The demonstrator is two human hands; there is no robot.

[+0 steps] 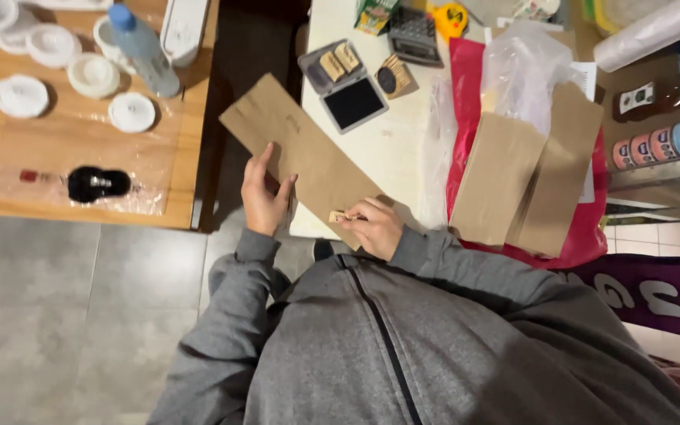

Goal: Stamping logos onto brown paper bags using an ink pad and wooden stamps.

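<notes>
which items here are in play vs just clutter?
In play: left hand steadying brown paper bag; right hand pressing small wooden stamp on it; open ink pad.

Clutter: calculator, spray bottle, white lids, stacked bags.

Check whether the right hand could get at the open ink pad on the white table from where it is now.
Probably yes: the ink pad lies open beyond the right hand, with only the flat brown paper bag between them.

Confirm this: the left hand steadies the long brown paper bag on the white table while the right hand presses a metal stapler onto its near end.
Not a stapler. The head view shows the right hand pressing a small wooden stamp onto the brown paper bag. The left hand does steady it on the white table.
</notes>
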